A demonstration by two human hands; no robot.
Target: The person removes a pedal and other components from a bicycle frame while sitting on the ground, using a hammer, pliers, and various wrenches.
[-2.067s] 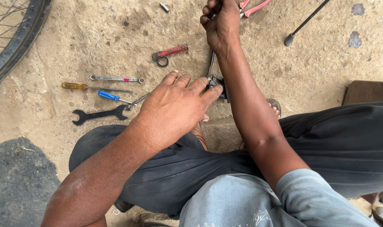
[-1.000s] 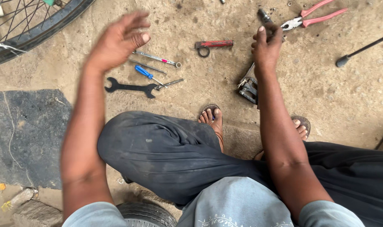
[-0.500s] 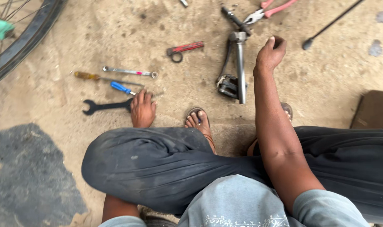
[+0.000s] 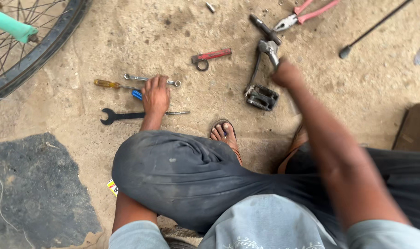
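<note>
On bare dirt, among laid-out tools: left hand [image 4: 155, 96] pressing down over blue-handled screwdriver [image 4: 137, 94], fingers not visibly closing; right hand [image 4: 287, 74] gripping bicycle crank arm [image 4: 267, 50], propping it upright with pedal [image 4: 261, 97] resting below.

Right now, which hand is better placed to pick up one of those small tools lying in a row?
Probably the left hand: its fingers already rest over the blue-handled screwdriver, beside the black spanner. The right hand is occupied at the pedal crank.
</note>
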